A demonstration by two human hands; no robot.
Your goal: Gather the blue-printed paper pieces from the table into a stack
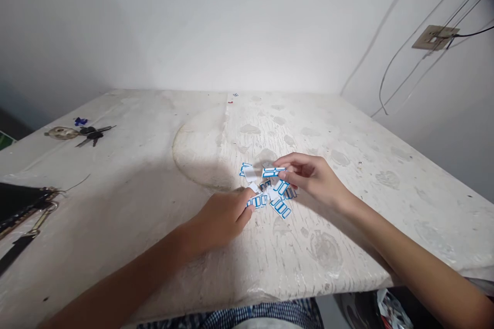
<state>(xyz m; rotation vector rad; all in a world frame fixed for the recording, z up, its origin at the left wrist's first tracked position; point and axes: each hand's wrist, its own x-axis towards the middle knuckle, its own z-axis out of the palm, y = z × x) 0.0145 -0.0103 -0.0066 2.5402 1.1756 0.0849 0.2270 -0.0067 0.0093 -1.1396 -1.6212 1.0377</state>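
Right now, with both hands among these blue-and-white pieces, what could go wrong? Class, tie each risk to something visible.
1. The right hand pinches a raised piece near one end, so it might slip free.
2. The loose pieces overlap, so moving the one at the left hand might drag others along.
3. A plain white piece could be overlooked against the pale table.

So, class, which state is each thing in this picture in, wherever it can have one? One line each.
Left hand: closed on a blue-printed slip.
Right hand: pinching another slip.
Loose slips: scattered, overlapping, some blank side up.
Keys: lying fanned out.
Wall socket: cable apparently plugged in.
Table cover: stained, creased.
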